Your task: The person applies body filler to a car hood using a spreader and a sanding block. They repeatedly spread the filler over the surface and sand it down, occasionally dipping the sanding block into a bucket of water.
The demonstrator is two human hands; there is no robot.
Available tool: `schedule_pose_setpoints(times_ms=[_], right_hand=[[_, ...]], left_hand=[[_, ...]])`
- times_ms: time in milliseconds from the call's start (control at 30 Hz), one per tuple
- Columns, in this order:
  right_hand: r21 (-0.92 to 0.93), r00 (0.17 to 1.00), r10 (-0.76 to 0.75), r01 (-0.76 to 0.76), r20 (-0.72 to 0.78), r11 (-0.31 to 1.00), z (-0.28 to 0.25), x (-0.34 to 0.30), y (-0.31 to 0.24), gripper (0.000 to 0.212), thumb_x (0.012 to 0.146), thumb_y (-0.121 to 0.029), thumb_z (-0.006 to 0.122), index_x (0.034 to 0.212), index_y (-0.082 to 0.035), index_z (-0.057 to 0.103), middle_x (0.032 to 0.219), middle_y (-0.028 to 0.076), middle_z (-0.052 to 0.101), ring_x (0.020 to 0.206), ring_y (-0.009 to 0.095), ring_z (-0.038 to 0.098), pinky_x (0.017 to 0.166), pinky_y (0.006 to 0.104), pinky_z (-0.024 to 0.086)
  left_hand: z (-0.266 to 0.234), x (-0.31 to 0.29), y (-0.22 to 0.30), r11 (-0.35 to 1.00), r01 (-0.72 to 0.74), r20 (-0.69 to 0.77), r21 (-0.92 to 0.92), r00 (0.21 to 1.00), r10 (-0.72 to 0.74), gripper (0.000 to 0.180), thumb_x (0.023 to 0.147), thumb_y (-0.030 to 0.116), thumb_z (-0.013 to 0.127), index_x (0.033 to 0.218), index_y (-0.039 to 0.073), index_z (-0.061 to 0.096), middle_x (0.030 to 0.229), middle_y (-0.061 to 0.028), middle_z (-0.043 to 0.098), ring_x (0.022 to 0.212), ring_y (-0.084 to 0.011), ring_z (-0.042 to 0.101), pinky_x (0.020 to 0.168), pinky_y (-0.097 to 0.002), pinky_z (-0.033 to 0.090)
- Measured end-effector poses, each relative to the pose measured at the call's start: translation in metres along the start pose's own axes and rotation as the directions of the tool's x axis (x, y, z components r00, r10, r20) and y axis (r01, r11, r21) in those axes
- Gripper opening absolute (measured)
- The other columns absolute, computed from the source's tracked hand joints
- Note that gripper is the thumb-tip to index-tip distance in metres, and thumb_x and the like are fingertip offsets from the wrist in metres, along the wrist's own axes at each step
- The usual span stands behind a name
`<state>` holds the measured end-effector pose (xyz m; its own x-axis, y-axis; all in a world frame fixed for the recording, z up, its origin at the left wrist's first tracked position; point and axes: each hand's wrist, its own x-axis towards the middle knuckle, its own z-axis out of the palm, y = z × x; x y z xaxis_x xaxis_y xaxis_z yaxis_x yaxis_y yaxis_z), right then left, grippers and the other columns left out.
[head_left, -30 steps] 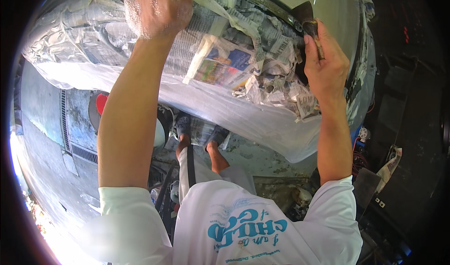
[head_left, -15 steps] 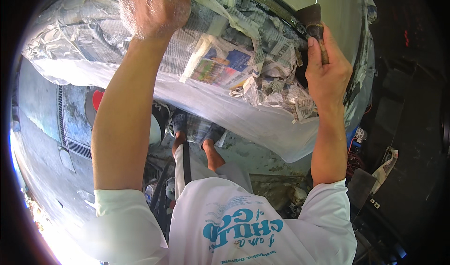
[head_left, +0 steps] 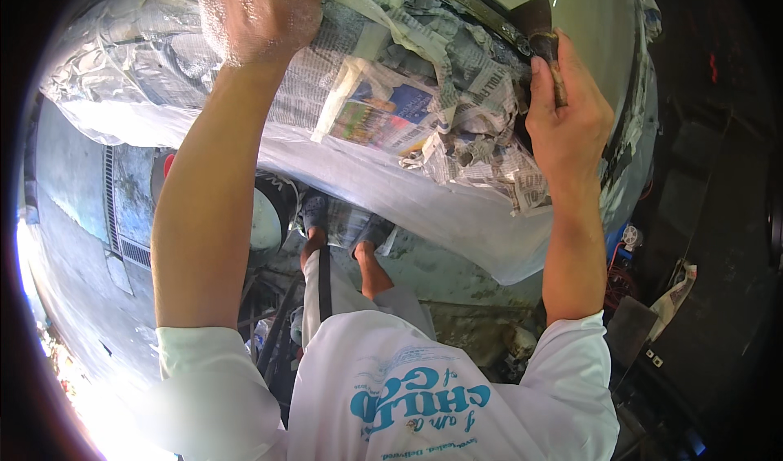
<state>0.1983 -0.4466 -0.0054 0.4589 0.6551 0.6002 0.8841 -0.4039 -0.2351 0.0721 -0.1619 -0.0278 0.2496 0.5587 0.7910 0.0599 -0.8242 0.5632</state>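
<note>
My right hand [head_left: 573, 123] grips a putty knife [head_left: 534, 19] by its worn, dark handle, thumb and fingers closed round it. Its broad dark blade lies against the edge of a glossy pale panel [head_left: 595, 21], near a dark trim strip. My left hand [head_left: 269, 13] is at the top edge of the view, coated in white foam or bubbles. Its fingers are curled and turned away from me, so what they hold, if anything, is hidden. Below both hands, crumpled newspaper masking [head_left: 383, 106] covers a large curved body, partly torn and bunched near my right wrist.
Translucent plastic sheeting [head_left: 391, 184] hangs from the newspaper's lower edge. A floor grate [head_left: 114, 208] runs through the concrete at left. A dark round container [head_left: 273, 216] stands beside my feet. Cables and a small blue device [head_left: 624, 241] lie at right.
The putty knife and my right hand have shifted slightly left and up along the panel edge. My left hand has drifted a little left and up.
</note>
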Motion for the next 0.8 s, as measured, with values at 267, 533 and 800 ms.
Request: schedule_pose_setpoints(times_ms=[267,533,800], right_hand=[[0.005,0.99,-0.123,0.124,-0.073,0.992,0.016,0.015,-0.005,0.04,0.091,-0.009,0.081,0.13,-0.003,0.071,0.091,0.015,0.073,0.08,0.035,0.072,0.07,0.0421,0.057],[0.022,0.998,-0.051,0.052,-0.024,0.998,0.014,0.012,-0.007,0.039,0.093,-0.013,0.08,0.13,-0.004,0.072,0.092,0.015,0.074,0.082,0.035,0.073,0.074,0.0441,0.058],[-0.004,0.999,-0.04,0.04,0.002,0.999,0.015,0.012,-0.019,0.039,0.093,-0.013,0.08,0.13,-0.004,0.072,0.092,0.017,0.074,0.08,0.036,0.073,0.072,0.0432,0.058]], left_hand=[[0.007,-0.001,-0.004,0.996,0.001,-0.078,0.085,0.997,0.006,0.043,0.112,0.034,0.052,0.132,-0.002,0.065,0.121,-0.0267,0.069,0.11,-0.0454,0.065,0.097,-0.0505,0.049],[-0.002,-0.001,-0.007,0.995,-0.009,0.021,0.095,1.0,0.007,0.044,0.112,0.035,0.053,0.133,-0.002,0.064,0.123,-0.0283,0.069,0.113,-0.0463,0.064,0.098,-0.0496,0.049],[-0.007,-0.002,0.006,0.99,0.097,0.069,0.102,0.992,-0.104,0.044,0.112,0.036,0.052,0.132,-0.001,0.065,0.116,-0.0268,0.071,0.106,-0.0469,0.066,0.094,-0.0498,0.051]])
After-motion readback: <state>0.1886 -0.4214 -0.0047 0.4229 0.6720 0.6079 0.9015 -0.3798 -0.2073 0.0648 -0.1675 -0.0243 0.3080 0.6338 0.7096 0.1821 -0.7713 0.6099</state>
